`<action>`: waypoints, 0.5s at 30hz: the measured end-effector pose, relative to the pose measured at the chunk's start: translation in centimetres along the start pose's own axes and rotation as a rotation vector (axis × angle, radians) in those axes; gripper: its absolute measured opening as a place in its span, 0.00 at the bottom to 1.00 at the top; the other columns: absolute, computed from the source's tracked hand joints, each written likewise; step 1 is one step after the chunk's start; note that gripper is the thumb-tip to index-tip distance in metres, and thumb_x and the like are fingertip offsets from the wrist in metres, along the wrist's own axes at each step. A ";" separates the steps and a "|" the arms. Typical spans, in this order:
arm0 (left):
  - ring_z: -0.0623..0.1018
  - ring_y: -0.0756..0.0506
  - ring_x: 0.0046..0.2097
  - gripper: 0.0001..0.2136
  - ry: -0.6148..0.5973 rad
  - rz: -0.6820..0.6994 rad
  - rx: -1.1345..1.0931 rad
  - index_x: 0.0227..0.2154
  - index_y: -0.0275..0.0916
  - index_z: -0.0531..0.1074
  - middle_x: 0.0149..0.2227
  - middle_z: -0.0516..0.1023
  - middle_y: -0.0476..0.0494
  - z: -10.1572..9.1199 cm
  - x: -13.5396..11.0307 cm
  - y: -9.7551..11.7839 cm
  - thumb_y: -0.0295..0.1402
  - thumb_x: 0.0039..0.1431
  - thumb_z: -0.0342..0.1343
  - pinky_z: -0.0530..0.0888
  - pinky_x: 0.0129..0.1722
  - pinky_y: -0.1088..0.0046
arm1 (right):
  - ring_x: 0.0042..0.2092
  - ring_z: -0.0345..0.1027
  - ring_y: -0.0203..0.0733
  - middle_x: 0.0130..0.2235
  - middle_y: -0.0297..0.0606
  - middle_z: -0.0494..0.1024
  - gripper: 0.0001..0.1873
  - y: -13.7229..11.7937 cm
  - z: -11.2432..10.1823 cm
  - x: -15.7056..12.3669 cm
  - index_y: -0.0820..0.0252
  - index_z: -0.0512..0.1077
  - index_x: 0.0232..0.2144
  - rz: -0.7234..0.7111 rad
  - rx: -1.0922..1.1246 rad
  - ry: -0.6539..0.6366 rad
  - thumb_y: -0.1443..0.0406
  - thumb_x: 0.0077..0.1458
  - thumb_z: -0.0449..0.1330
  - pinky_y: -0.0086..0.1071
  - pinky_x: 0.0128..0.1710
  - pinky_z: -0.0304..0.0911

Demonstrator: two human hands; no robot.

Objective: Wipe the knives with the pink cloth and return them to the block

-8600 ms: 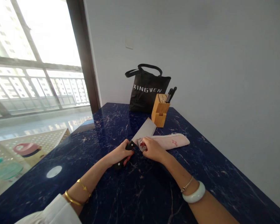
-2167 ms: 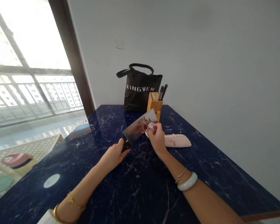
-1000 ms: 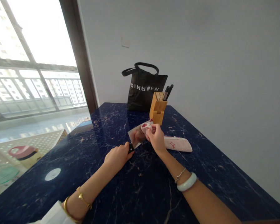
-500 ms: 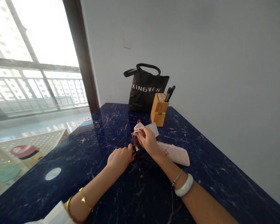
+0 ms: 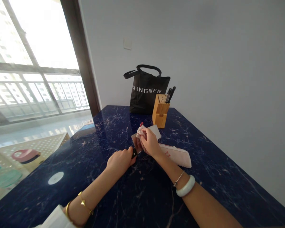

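Note:
My left hand (image 5: 120,161) is closed around the black handle (image 5: 134,153) of a cleaver. The cleaver's broad, shiny blade (image 5: 156,130) points away from me, tilted towards the right. Over the blade, my right hand (image 5: 150,141) pinches a bunched white cloth (image 5: 140,131) against the metal. That hand and the cloth cover the middle of the blade. A small red thing (image 5: 141,124) shows just beyond the cloth; I cannot make out what it is. Beside my right forearm lies a folded pale pink towel (image 5: 179,155) with a red pattern.
A wooden knife block (image 5: 159,118) with black-handled tools stands beyond my hands, before a black tote bag (image 5: 144,104). The dark blue marbled table (image 5: 104,133) has a round white disc (image 5: 55,178) at left. Left of it are a perforated cream basket (image 5: 49,141) and a pink-lidded container (image 5: 26,155).
The cleaver's handle and my left hand have shifted slightly left, showing more blade near the handle. My right hand stays on the blade with the cloth. The whole view has moved slightly.

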State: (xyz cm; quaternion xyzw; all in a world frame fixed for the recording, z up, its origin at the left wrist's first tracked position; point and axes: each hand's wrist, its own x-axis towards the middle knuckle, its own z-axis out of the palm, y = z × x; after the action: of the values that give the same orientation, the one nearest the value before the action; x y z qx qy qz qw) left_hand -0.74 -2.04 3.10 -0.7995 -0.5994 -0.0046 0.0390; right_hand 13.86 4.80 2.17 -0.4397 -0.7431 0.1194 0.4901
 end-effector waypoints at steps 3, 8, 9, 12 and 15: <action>0.78 0.36 0.32 0.14 0.011 0.000 -0.007 0.37 0.36 0.65 0.28 0.76 0.38 0.3 0.2 -0.2 0.42 0.58 0.43 0.71 0.28 0.64 | 0.38 0.65 0.40 0.36 0.39 0.71 0.09 -0.5 0.0 -0.5 0.61 0.65 0.35 -0.047 -0.005 -0.102 0.72 0.48 0.52 0.33 0.40 0.61; 0.77 0.37 0.34 0.16 -0.019 -0.073 -0.120 0.36 0.38 0.66 0.32 0.76 0.39 0.9 0.6 -0.8 0.45 0.58 0.42 0.71 0.31 0.64 | 0.35 0.65 0.38 0.31 0.36 0.71 0.06 -1.9 -0.4 -1.3 0.61 0.66 0.29 -0.062 -0.024 -0.232 0.74 0.46 0.53 0.31 0.38 0.60; 0.77 0.37 0.35 0.16 -0.027 -0.096 -0.149 0.36 0.38 0.66 0.32 0.76 0.39 1.0 0.6 -0.8 0.46 0.58 0.42 0.71 0.31 0.65 | 0.34 0.64 0.38 0.30 0.36 0.71 0.06 -2.0 -0.5 -1.4 0.61 0.65 0.27 -0.047 -0.032 -0.258 0.74 0.45 0.53 0.31 0.37 0.60; 0.77 0.37 0.36 0.16 -0.037 -0.136 -0.188 0.35 0.38 0.65 0.33 0.76 0.38 0.9 0.6 -0.8 0.46 0.58 0.42 0.70 0.31 0.66 | 0.32 0.64 0.38 0.28 0.36 0.71 0.06 -1.8 -0.7 -1.7 0.61 0.65 0.25 -0.026 -0.045 -0.300 0.75 0.43 0.54 0.30 0.35 0.60; 0.77 0.37 0.35 0.15 -0.028 -0.132 -0.170 0.36 0.38 0.64 0.32 0.76 0.38 0.9 0.5 -0.7 0.45 0.58 0.41 0.70 0.31 0.65 | 0.33 0.64 0.38 0.30 0.36 0.70 0.06 -1.6 -0.4 -1.9 0.60 0.65 0.26 -0.062 -0.023 -0.253 0.75 0.44 0.53 0.31 0.37 0.60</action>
State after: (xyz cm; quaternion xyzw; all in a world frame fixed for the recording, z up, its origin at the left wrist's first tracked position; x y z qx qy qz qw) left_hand -1.29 -1.30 2.24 -0.7588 -0.6485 -0.0470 -0.0377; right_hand 13.58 2.35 2.14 -0.4036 -0.8134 0.1502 0.3911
